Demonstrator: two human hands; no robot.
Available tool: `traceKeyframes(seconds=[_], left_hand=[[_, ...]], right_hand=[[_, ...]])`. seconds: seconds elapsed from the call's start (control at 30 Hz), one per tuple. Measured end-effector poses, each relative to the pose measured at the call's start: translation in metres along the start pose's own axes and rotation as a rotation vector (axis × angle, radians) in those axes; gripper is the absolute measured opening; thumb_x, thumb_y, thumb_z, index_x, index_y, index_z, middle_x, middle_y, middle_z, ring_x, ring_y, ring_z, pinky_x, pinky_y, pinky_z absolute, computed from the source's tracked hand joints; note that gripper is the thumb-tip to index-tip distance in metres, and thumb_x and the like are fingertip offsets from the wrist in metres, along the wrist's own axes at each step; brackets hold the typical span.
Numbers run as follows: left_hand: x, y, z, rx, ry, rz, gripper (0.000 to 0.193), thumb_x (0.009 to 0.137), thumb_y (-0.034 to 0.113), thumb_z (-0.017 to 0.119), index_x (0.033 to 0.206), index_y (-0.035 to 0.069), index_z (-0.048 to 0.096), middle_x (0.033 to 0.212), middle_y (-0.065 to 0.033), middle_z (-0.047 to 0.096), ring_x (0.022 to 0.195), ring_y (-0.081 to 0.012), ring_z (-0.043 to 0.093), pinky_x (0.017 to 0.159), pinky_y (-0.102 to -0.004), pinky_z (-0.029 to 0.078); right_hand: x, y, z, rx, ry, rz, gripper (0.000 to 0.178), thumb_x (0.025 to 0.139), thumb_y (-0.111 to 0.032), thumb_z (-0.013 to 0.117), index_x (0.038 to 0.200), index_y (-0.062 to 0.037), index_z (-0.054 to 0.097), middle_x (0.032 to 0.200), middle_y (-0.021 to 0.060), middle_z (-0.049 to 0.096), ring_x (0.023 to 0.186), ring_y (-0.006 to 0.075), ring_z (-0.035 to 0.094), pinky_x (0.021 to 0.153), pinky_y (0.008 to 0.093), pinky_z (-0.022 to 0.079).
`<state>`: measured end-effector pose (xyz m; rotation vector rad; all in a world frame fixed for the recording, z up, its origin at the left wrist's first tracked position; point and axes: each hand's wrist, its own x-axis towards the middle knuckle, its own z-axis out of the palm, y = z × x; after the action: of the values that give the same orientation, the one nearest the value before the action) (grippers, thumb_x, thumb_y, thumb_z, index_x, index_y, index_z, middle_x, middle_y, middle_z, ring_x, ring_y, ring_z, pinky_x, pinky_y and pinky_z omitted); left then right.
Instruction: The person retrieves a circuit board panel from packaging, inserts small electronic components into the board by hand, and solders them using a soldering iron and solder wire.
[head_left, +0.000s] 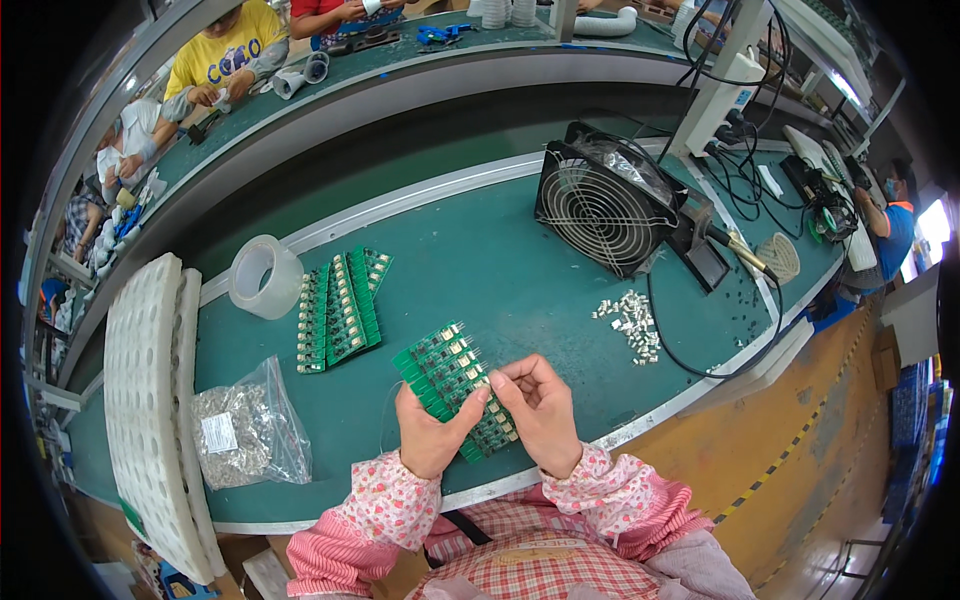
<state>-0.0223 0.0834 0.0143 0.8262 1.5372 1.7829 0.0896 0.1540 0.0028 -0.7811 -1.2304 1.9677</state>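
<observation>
A green circuit board panel (pixel 440 369) with rows of small pale connectors and thin pins is held tilted above the near edge of the bench. My left hand (pixel 433 432) is closed on its left side, thumb across the front. At the panel's right edge, the thumb and forefinger of my right hand (pixel 545 412) are pinched together. Whatever lies between those fingertips is hidden. Several similar green board panels (pixel 340 308) lie overlapping farther back on the left. To the right is a loose pile of small white connectors (pixel 634 325).
A black fan (pixel 608 205) with a round wire guard stands at back right, beside a soldering iron (pixel 740 250) with its cable. On the left are clear tape (pixel 266 278), a bag of small parts (pixel 250 428) and white foam trays (pixel 150 410). Other people work across the bench.
</observation>
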Motion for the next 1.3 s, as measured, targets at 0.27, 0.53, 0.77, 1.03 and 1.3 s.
traceKeyframes(seconds=[0.27,0.53,0.77,1.03,1.3], left_hand=[[-0.002,0.001,0.003,0.057,-0.029,0.051,0.019,0.075,-0.001,0.071,0.091,0.000,0.061,0.083,-0.0019,0.065,0.072,-0.0068,0.060,0.064,-0.0224,0.049],[0.005,-0.004,-0.002,-0.055,-0.034,-0.045,0.024,0.077,0.000,0.071,0.098,0.001,0.059,0.086,-0.0032,0.065,0.075,-0.0089,0.061,0.067,-0.0237,0.050],[0.009,-0.005,-0.002,-0.224,-0.037,-0.203,0.028,0.079,0.000,0.068,0.103,0.003,0.054,0.089,-0.0041,0.062,0.076,-0.0127,0.061,0.068,-0.0274,0.051],[0.009,-0.006,-0.004,-0.220,-0.053,-0.213,0.028,0.079,0.001,0.069,0.104,0.002,0.055,0.091,-0.0049,0.063,0.078,-0.0120,0.062,0.070,-0.0270,0.051],[0.007,-0.006,-0.005,-0.245,-0.088,-0.239,0.027,0.080,0.001,0.069,0.104,0.001,0.056,0.092,-0.0048,0.065,0.080,-0.0113,0.062,0.072,-0.0268,0.051]], right_hand=[[-0.007,0.014,0.002,-0.111,0.079,-0.179,0.017,0.091,-0.012,0.059,0.095,0.0004,0.049,0.084,0.0045,0.059,0.075,0.0061,0.054,0.066,0.0220,0.045],[0.007,-0.016,-0.026,-0.519,0.115,-0.212,0.018,0.084,-0.013,0.067,0.093,-0.0010,0.056,0.084,0.0075,0.059,0.071,0.0139,0.057,0.066,0.0273,0.047],[0.035,-0.049,-0.105,-1.450,0.319,-0.723,0.021,0.072,-0.011,0.072,0.090,-0.0078,0.062,0.084,0.0052,0.057,0.081,0.0230,0.053,0.071,0.0338,0.043],[0.049,-0.053,-0.105,-1.501,0.194,-0.868,0.014,0.073,-0.008,0.071,0.085,-0.0053,0.064,0.081,0.0048,0.058,0.076,0.0217,0.055,0.066,0.0328,0.046],[0.019,-0.043,-0.073,-0.970,0.070,-0.479,0.014,0.077,-0.003,0.068,0.090,-0.0014,0.062,0.077,0.0101,0.062,0.068,0.0225,0.061,0.063,0.0329,0.049]])
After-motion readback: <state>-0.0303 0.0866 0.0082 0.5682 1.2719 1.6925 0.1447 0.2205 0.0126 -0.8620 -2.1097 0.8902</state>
